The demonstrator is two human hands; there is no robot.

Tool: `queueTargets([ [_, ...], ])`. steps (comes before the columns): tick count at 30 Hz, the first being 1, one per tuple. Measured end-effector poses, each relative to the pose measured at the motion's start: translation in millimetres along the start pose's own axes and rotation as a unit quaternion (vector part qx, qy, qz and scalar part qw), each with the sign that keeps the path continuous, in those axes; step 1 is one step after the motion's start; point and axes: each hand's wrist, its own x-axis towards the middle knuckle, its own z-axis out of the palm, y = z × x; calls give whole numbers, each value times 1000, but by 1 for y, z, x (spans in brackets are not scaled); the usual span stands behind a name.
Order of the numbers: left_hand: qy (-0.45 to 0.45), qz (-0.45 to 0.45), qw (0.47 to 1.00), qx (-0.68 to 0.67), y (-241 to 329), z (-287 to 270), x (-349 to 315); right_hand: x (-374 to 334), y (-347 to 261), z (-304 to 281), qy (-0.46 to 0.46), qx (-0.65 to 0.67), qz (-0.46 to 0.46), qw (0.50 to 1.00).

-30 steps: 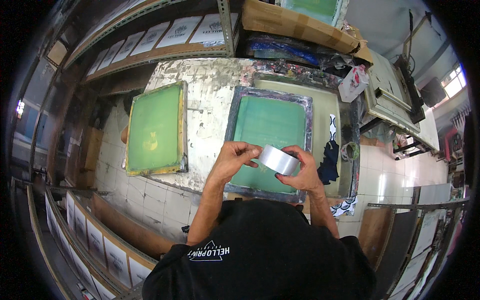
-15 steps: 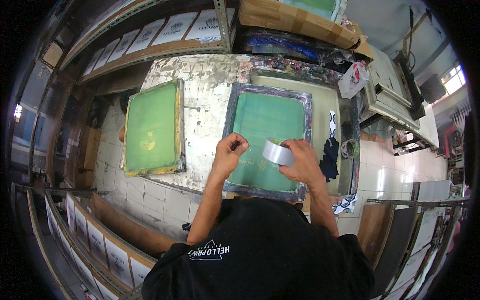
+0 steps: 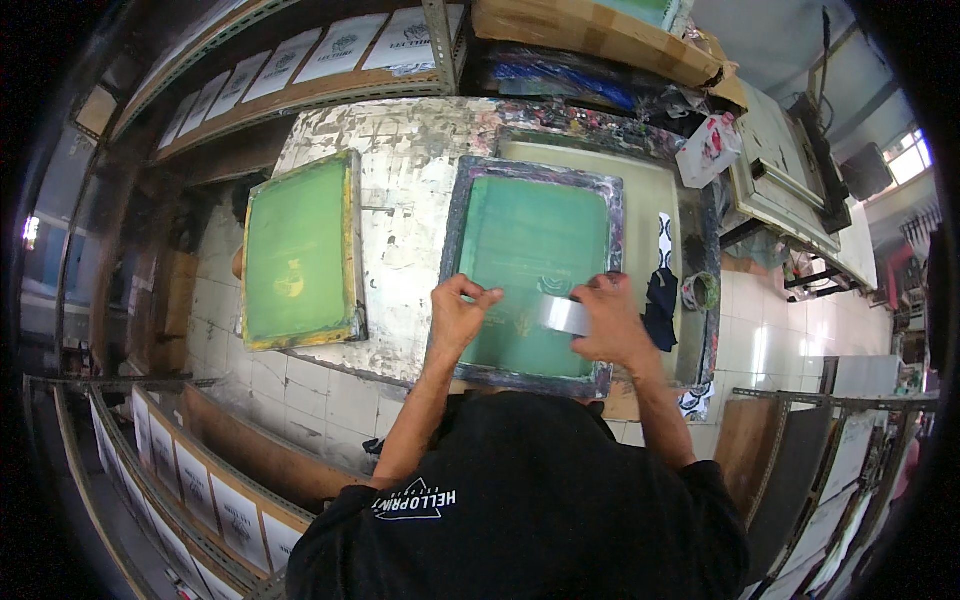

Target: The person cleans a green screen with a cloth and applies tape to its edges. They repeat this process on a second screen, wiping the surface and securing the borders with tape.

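Over a green-meshed printing screen (image 3: 535, 230) with a dark, paint-stained frame, my right hand (image 3: 615, 322) grips a roll of silvery-grey tape (image 3: 564, 316) by its side. To the left of the roll, my left hand (image 3: 462, 312) is closed, thumb and forefinger pinched together. What sits in that pinch, if anything, is too small to make out. A gap separates the two hands, both above the lower half of the mesh. Faint pale printed shapes show on the mesh beneath them.
A second green screen (image 3: 298, 250) with a yellow-stained frame lies at the table's left. On the right are a dark cloth (image 3: 660, 310) and another tape roll (image 3: 700, 291). The worn white table (image 3: 400, 150) carries these. Metal shelving (image 3: 442, 50) stands behind; a white box (image 3: 708, 150) sits back right.
My right hand has shifted slightly right with the tape roll, which has turned. My left hand stays pinched at nearly the same spot, its fingers now pointing more to the right.
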Motion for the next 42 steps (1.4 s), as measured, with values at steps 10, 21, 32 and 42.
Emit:
queueTargets([
  [10, 105, -70, 992, -4, -56, -25, 6, -66, 88, -30, -54, 78, 185, 978],
  [21, 127, -91, 987, -24, -65, -69, 5, -58, 100, -3, 34, 152, 173, 973],
  [32, 163, -12, 981, -99, 6, -123, 7, -41, 45, -45, 171, 253, 105, 946],
  [42, 195, 271, 929, -158, 119, -282, -25, -46, -106, -201, 337, -13, -222, 915],
])
